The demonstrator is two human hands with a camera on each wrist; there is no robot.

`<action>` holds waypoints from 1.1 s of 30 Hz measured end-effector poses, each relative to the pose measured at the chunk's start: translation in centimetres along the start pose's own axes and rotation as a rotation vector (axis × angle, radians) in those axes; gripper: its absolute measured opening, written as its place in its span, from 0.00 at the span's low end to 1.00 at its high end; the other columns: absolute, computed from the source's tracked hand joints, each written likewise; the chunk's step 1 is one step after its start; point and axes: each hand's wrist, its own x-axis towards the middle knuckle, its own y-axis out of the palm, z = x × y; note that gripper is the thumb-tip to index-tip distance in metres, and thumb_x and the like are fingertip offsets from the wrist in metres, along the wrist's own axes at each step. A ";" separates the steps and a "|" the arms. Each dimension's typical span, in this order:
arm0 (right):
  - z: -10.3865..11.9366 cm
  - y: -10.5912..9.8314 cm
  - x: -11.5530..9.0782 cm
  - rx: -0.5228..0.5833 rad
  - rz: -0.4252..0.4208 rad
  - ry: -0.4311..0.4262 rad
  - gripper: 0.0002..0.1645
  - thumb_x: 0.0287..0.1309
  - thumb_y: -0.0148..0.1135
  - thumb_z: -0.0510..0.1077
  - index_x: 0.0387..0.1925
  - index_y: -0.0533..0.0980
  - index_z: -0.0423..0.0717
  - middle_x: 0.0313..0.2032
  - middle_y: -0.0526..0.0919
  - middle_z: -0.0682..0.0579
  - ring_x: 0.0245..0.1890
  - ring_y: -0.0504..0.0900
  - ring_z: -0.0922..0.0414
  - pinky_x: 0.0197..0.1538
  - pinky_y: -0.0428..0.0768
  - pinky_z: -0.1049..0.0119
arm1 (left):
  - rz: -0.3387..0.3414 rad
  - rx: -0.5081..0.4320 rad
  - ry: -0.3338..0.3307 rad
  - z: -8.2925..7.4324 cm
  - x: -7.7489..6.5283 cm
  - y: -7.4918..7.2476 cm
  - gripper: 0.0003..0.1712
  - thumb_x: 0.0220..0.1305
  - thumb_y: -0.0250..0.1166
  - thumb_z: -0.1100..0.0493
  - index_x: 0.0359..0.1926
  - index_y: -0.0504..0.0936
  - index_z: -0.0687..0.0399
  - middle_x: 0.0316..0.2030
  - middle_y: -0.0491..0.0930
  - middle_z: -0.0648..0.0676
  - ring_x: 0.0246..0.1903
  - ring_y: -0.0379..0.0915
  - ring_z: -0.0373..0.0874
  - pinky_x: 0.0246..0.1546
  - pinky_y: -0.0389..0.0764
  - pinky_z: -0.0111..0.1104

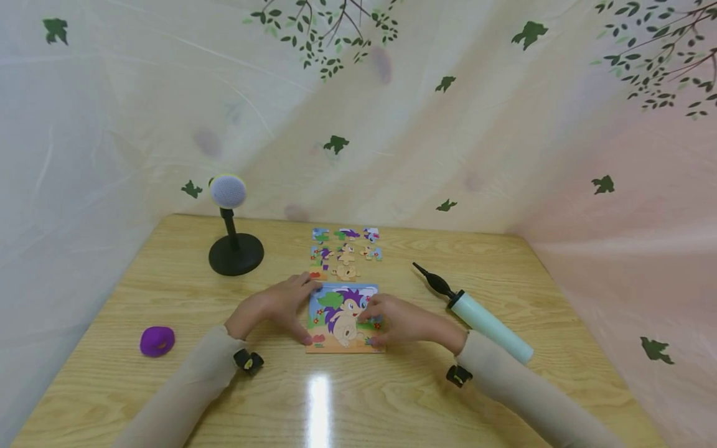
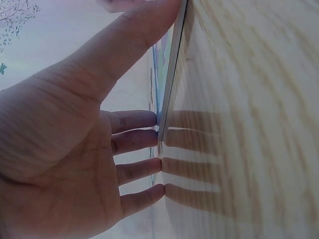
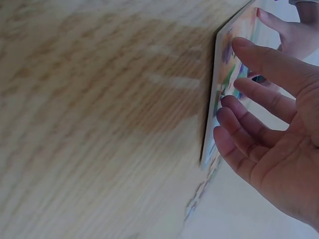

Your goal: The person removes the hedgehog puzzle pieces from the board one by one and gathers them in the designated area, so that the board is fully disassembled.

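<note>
A flat jigsaw puzzle board point(image 1: 344, 314) with a purple-haired hedgehog picture lies on the table in front of the person. The left hand point(image 1: 280, 305) is at its left side, thumb at the near corner and fingertips by the far corner. In the left wrist view those fingers point(image 2: 137, 142) are straight, with their tips down at the board's edge and the tabletop. From the right, the other hand point(image 1: 404, 320) reaches over the board, its thumb point(image 3: 244, 44) and relaxed fingers spread apart at the picture, holding nothing. Several loose jigsaw pieces point(image 1: 346, 252) lie in rows just behind the board.
A round-headed object on a black stand point(image 1: 236, 254) is at the back left. A purple rounded object point(image 1: 157, 341) lies at the left. To the right, a pale blue hand pump point(image 1: 492, 326) with a black nozzle lies diagonally near the right forearm. A patterned curtain point(image 1: 392, 155) hangs behind the table.
</note>
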 end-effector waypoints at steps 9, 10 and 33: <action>0.0 0.5 -0.2 0.007 -0.037 -0.024 0.29 0.56 0.77 0.49 0.59 0.82 0.46 0.51 0.79 0.48 0.48 0.75 0.55 0.50 0.78 0.67 | 0.016 -0.012 -0.015 -0.1 0.0 0.0 0.68 0.44 0.81 0.34 0.77 0.58 0.58 0.71 0.59 0.64 0.72 0.57 0.62 0.73 0.63 0.59; -0.1 0.6 -0.2 0.008 -0.038 -0.023 0.30 0.55 0.77 0.49 0.59 0.82 0.46 0.51 0.79 0.49 0.47 0.75 0.56 0.49 0.78 0.67 | 0.018 -0.012 -0.019 -0.1 0.1 0.0 0.68 0.44 0.81 0.34 0.77 0.57 0.58 0.71 0.59 0.64 0.72 0.56 0.62 0.73 0.63 0.59; -0.5 0.9 0.0 0.067 -0.039 -0.001 0.32 0.54 0.78 0.48 0.60 0.81 0.47 0.49 0.77 0.50 0.44 0.72 0.58 0.44 0.76 0.71 | 0.028 -0.030 -0.055 -0.1 0.1 0.0 0.68 0.44 0.81 0.34 0.78 0.57 0.56 0.76 0.53 0.66 0.77 0.48 0.66 0.73 0.59 0.62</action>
